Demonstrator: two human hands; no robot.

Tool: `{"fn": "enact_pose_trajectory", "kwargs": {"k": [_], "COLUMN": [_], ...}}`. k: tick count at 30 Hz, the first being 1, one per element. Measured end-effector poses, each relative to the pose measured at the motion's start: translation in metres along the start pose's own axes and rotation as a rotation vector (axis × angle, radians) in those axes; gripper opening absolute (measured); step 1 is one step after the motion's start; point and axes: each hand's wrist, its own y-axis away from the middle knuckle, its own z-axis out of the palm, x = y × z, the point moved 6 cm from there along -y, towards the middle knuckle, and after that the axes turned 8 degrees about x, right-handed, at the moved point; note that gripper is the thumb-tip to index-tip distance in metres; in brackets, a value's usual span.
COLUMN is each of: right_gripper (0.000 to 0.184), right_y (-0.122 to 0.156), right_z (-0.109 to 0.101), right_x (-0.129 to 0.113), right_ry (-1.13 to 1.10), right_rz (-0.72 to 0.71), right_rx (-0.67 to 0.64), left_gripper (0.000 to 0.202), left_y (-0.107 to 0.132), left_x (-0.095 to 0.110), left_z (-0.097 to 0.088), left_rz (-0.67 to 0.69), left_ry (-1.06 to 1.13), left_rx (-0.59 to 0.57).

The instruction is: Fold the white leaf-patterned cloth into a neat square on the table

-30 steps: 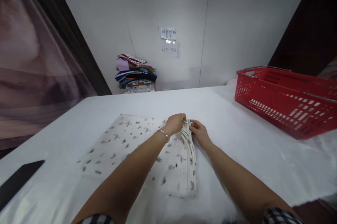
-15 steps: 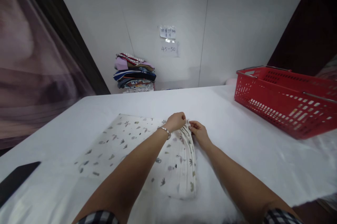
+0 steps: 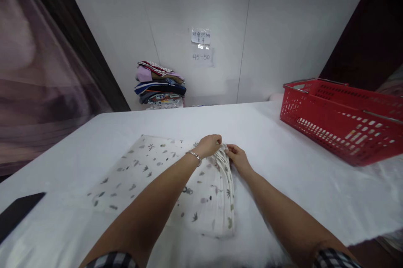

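Observation:
A white cloth printed with small grey and green leaves and figures lies across the middle of the table. Its right part is folded into several layers, whose curved edges show along the right side. My left hand, with a bracelet at the wrist, is closed on the far end of those layers, fingers pinched together. Just right of it, my right hand grips the same far right corner between thumb and fingers. The fingertips partly hide the cloth there, and my left forearm covers some of its middle.
A red plastic basket with metal handles stands at the right of the white-covered table. Folded fabrics are stacked behind the far edge, by the wall. A dark flat object lies at the left edge.
My left hand has shifted very slightly, and the layer edges near the far corner look a little more bunched. Both hands keep hold of the cloth.

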Motion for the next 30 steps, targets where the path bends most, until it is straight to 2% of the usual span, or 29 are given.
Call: {"fn": "enact_pose_trajectory", "kwargs": {"k": [7, 11, 16, 23, 27, 30], "right_gripper": [0.025, 0.025, 0.021, 0.019, 0.013, 0.014], "right_y": [-0.001, 0.003, 0.002, -0.007, -0.002, 0.003], "right_z": [-0.001, 0.0, 0.0, -0.009, -0.001, 0.003], "right_x": [-0.001, -0.007, -0.01, -0.001, -0.007, -0.011], "right_ry": [0.084, 0.066, 0.078, 0.138, 0.156, 0.11], "right_rz": [-0.027, -0.025, -0.075, -0.097, -0.141, -0.116], "right_rx": [0.003, -0.004, -0.007, 0.108, 0.03, -0.014], "left_gripper": [0.012, 0.013, 0.017, 0.018, 0.016, 0.015], "left_y": [0.003, 0.004, 0.006, 0.009, 0.006, 0.002], "left_x": [0.009, 0.006, 0.006, 0.008, 0.013, 0.012], "left_z": [-0.012, -0.009, -0.005, -0.009, -0.01, -0.007], "left_rz": [0.035, 0.017, 0.078, 0.088, 0.176, 0.15], "left_ry": [-0.013, -0.037, 0.03, 0.054, 0.068, 0.056], "left_rx": [-0.004, 0.013, 0.046, 0.079, 0.111, 0.094]}}
